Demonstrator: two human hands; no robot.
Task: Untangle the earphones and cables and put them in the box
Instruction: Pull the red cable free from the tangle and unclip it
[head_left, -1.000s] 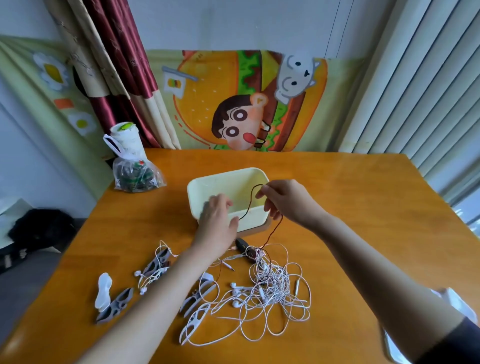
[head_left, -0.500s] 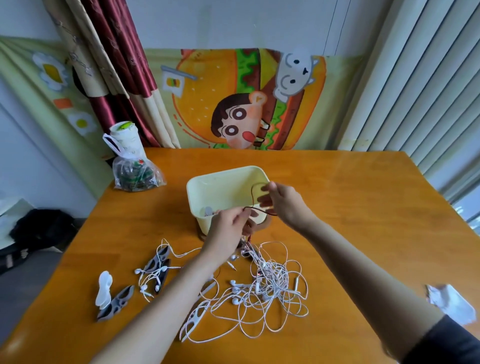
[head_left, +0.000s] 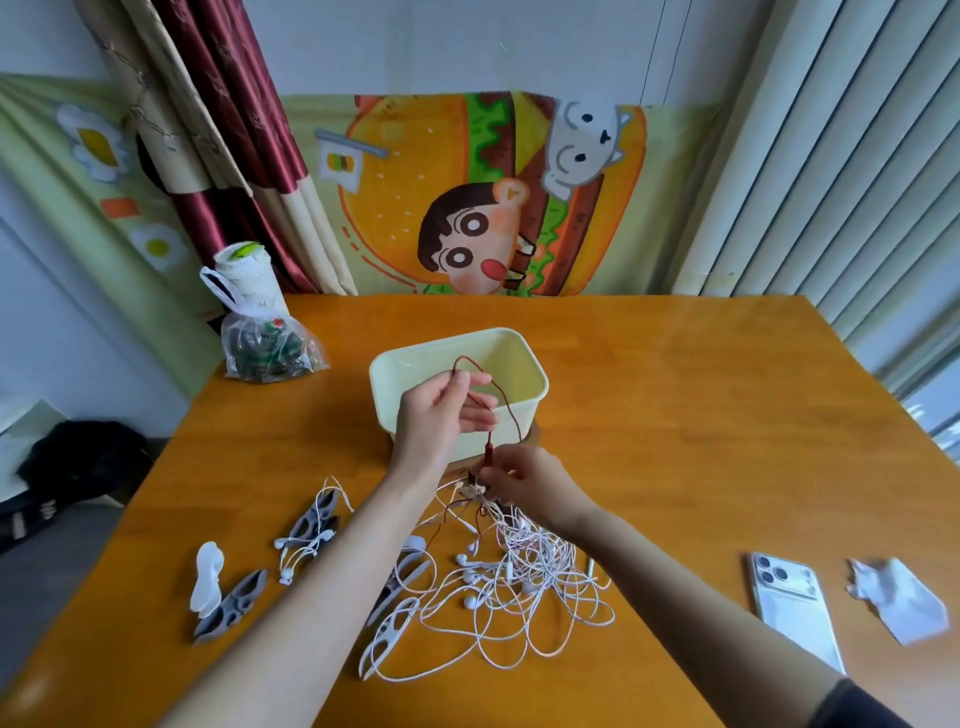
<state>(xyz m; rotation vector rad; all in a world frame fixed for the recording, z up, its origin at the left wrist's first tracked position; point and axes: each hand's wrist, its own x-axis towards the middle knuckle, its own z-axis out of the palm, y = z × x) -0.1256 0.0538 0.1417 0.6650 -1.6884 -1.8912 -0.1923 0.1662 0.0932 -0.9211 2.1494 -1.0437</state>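
The dark red cable (head_left: 489, 450) loops up in front of the pale yellow box (head_left: 522, 358). The left hand (head_left: 441, 415) has its grip pinched on the top of the loop, and the right hand (head_left: 524, 480) has its grip pinched on the cable's lower end. Just below lies the tangle of white earphones (head_left: 519, 577) on the worktop (head_left: 675, 415). Grey and white cable winders (head_left: 228, 608) lie to the left, and a white phone (head_left: 795, 608) lies to the right.

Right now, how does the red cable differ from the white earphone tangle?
The red cable is held up near the box, pinched by the left hand and right hand; the white earphone tangle lies on the table. The red cable makes one open loop; the white earphone tangle is many overlapping loops. Both are thin cords.
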